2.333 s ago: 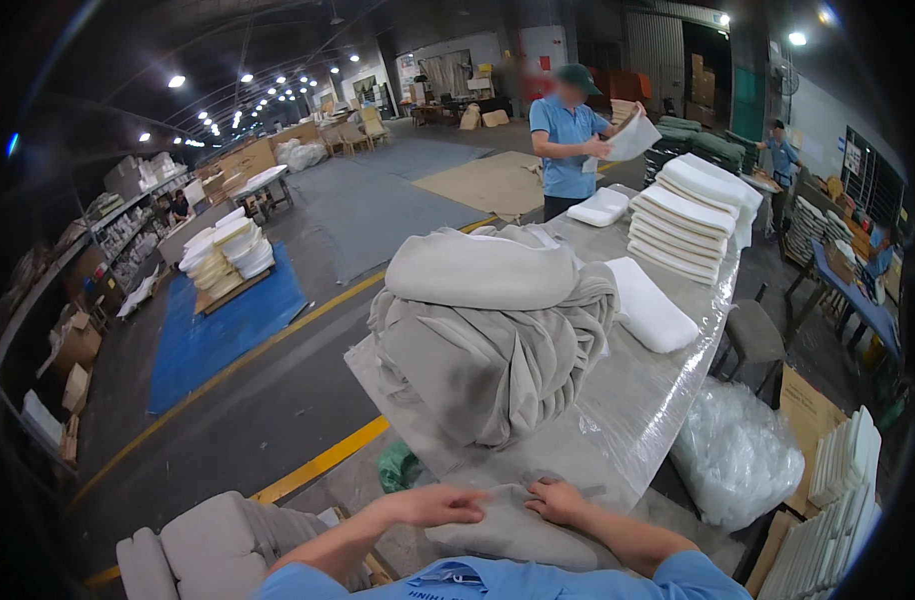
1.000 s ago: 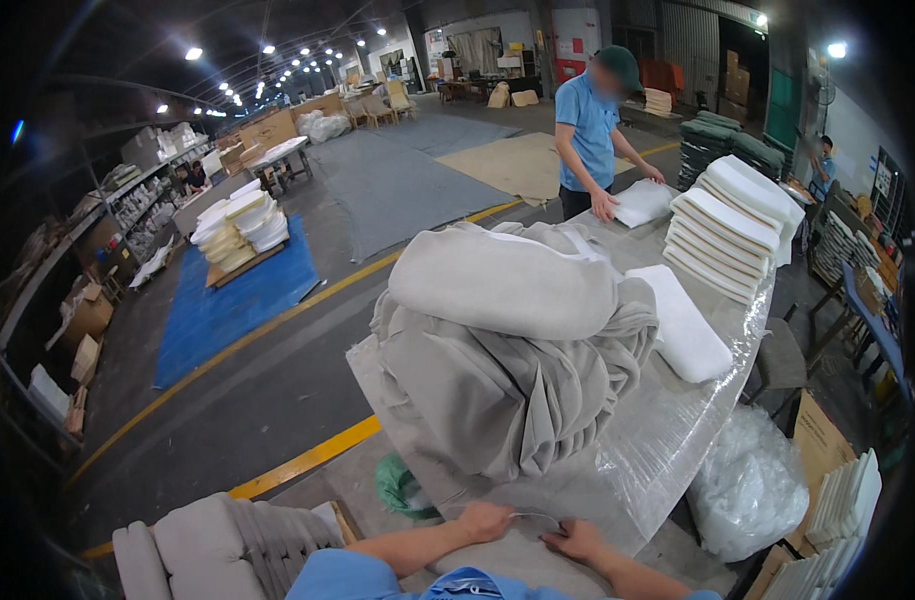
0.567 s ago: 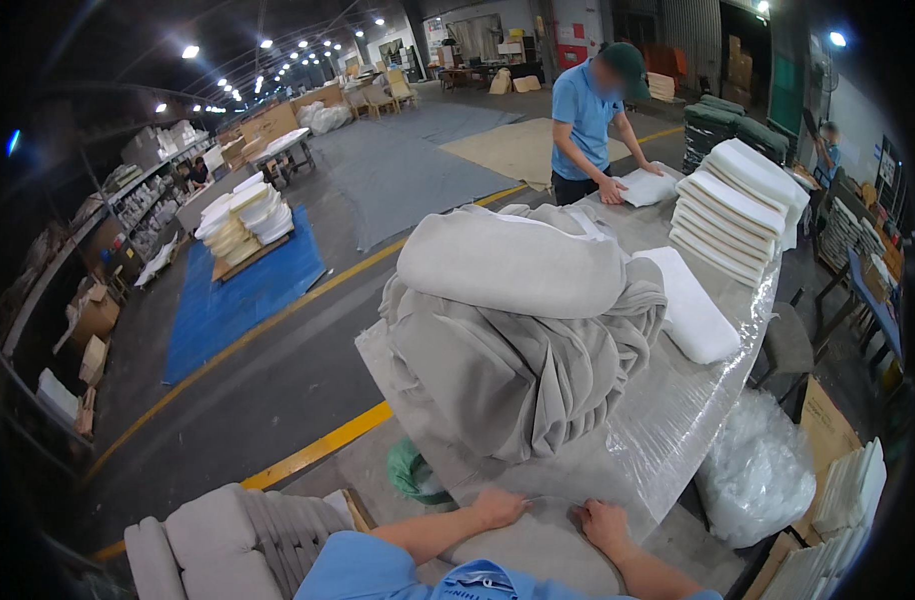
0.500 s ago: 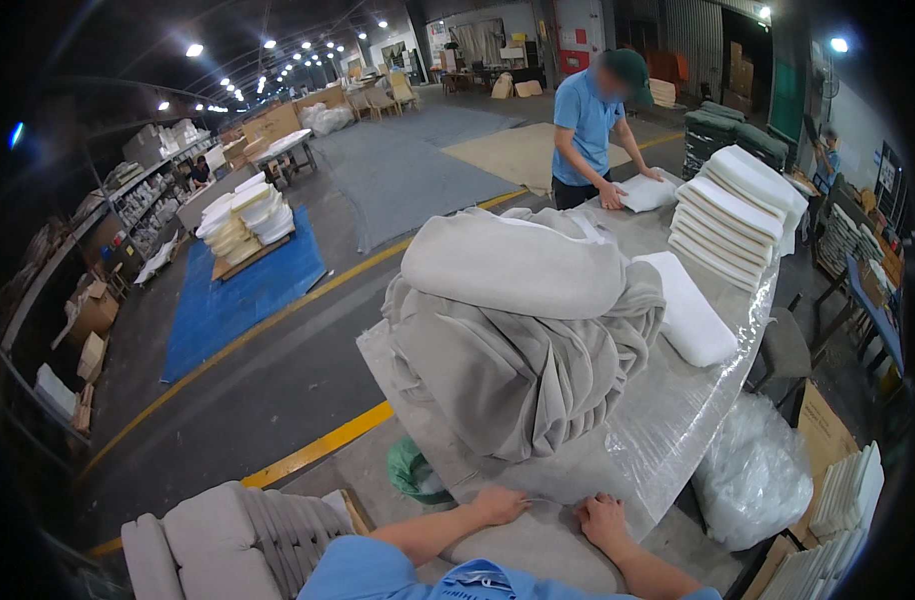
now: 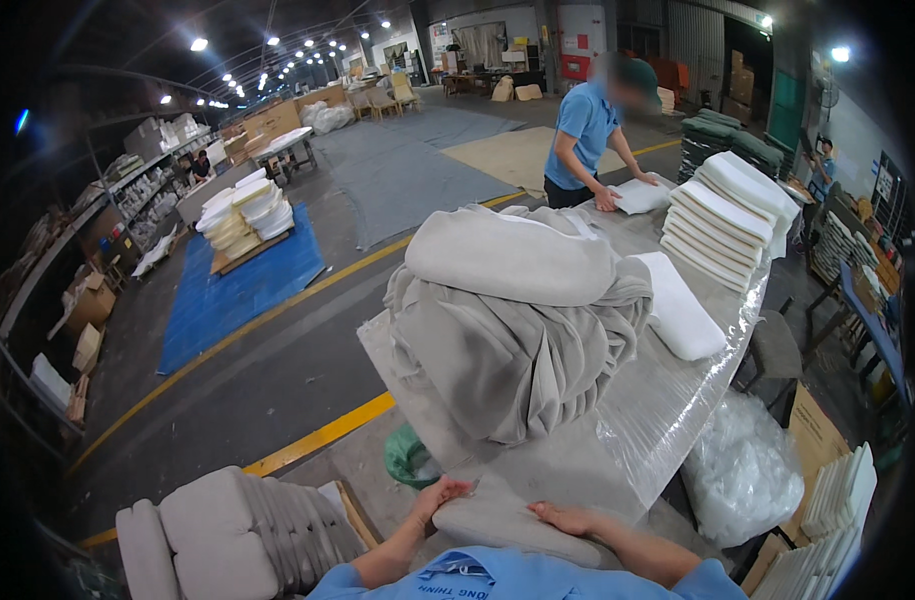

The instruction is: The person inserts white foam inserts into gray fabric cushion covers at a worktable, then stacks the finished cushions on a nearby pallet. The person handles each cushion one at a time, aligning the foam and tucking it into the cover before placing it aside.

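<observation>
A grey fabric-covered cushion (image 5: 513, 528) lies in front of me at the near end of the table. My left hand (image 5: 442, 497) is closed on its left edge, fingertips at the far left corner. Across the far right edge, my right hand (image 5: 570, 518) grips the same cushion, with part of the fingers hidden. Beyond it rises a tall heap of loose grey covers (image 5: 488, 350), topped by a plump grey cushion (image 5: 513, 258). A bare white cushion pad (image 5: 683, 310) leans beside the heap on its right.
Stacked grey cushions (image 5: 233, 545) stand at my left, near a green bag (image 5: 408, 457). White pads (image 5: 723, 225) are piled on the far table (image 5: 638, 440). A co-worker (image 5: 583, 130) handles a white pad there. Clear plastic (image 5: 748, 470) bulges at the right.
My hands have shifted from the cushion's far edge to its sides, the left moving left and the right slightly left. The cushion shows more between them. The view has tilted slightly.
</observation>
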A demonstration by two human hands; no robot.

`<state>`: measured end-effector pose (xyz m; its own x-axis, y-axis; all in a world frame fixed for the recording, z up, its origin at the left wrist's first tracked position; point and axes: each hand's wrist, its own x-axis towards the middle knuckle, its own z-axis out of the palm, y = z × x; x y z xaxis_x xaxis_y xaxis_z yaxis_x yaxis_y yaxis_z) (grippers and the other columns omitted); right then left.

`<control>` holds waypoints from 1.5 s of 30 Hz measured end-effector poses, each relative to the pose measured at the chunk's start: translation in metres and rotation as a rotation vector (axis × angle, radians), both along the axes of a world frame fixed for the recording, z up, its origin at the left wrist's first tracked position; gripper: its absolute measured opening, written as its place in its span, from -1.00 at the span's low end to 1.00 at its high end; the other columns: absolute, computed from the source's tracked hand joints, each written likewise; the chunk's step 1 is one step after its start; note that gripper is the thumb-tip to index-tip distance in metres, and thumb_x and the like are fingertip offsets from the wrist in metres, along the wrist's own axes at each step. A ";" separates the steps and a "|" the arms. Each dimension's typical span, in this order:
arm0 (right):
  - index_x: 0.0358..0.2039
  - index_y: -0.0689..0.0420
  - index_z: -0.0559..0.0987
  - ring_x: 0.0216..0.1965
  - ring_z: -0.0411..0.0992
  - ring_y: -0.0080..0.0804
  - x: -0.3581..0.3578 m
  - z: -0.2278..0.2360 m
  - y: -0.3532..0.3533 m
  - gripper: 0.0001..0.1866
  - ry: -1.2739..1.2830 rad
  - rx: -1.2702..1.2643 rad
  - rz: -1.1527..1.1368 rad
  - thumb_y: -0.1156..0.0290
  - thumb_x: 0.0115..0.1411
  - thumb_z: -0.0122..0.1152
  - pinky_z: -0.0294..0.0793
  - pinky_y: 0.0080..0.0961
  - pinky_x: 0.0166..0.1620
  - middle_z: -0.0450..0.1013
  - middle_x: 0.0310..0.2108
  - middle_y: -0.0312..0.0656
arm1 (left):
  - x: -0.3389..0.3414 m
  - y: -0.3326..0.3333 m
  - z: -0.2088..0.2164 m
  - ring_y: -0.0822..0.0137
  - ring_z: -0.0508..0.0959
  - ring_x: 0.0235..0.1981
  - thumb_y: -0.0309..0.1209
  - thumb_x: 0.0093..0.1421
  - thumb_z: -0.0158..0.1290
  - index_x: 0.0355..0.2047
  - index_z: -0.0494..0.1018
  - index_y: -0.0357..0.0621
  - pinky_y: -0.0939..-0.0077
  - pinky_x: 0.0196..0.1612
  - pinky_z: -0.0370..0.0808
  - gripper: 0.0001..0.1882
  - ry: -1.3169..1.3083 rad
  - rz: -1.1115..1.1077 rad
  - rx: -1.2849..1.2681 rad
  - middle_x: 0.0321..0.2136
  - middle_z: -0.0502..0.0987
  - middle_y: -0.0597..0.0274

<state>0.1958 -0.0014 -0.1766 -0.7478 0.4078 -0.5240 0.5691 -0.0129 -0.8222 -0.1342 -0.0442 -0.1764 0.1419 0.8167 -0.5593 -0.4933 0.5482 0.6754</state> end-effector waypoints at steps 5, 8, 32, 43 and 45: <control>0.52 0.14 0.13 0.44 0.20 0.10 -0.061 0.122 -0.012 -0.03 0.064 0.343 0.221 -0.31 0.36 0.04 0.22 -0.17 0.43 0.18 0.45 0.16 | -0.002 -0.016 -0.016 0.14 0.59 0.02 0.07 0.50 -0.18 0.09 0.54 -0.26 0.16 0.14 0.53 -0.39 -0.107 0.543 -0.126 0.03 0.63 0.03; 0.46 0.06 0.24 0.26 0.41 0.13 -0.072 0.141 -0.034 -0.06 -0.239 0.695 0.154 -0.19 0.22 0.30 0.43 -0.11 0.26 0.37 0.30 0.16 | 0.014 0.010 0.002 0.13 0.56 -0.02 0.10 0.47 -0.11 0.02 0.56 -0.20 0.15 0.13 0.49 -0.41 -0.084 0.573 -0.213 0.00 0.63 0.08; 0.31 0.14 0.29 0.09 0.52 -0.26 0.036 0.169 -0.121 -0.29 0.809 -0.123 -1.792 0.46 0.21 0.42 0.58 -0.21 0.06 0.49 0.09 -0.12 | 0.144 0.129 0.050 0.36 0.61 -0.12 -0.02 0.49 -0.01 0.02 0.63 -0.30 0.42 0.05 0.50 -0.47 0.740 -1.016 0.335 -0.15 0.69 0.19; 0.13 0.09 0.42 -0.01 0.51 -0.21 0.102 0.062 -0.182 -0.34 0.669 -0.751 -1.788 -0.28 0.41 0.07 0.60 0.01 -0.11 0.39 -0.04 -0.17 | 0.152 0.082 -0.038 0.18 0.66 -0.19 -0.03 0.36 0.12 -0.17 0.59 -0.25 0.22 -0.05 0.53 -0.55 1.293 -1.305 0.678 -0.27 0.69 0.07; 0.27 0.02 0.37 -0.01 0.51 -0.22 0.131 0.062 -0.167 -0.31 0.435 -0.484 -1.887 -0.27 0.40 0.08 0.57 -0.03 -0.06 0.42 0.03 -0.14 | 0.151 0.083 -0.036 0.22 0.65 -0.22 -0.05 0.31 0.18 -0.19 0.58 -0.24 0.23 -0.09 0.53 -0.57 1.242 -1.223 0.597 -0.30 0.68 0.08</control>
<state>0.3265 -0.1680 -0.1147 0.2933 0.5953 -0.7481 -0.6271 -0.4708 -0.6205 0.0167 0.0384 -0.2121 0.5186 0.6921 -0.5021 0.8235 -0.2464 0.5110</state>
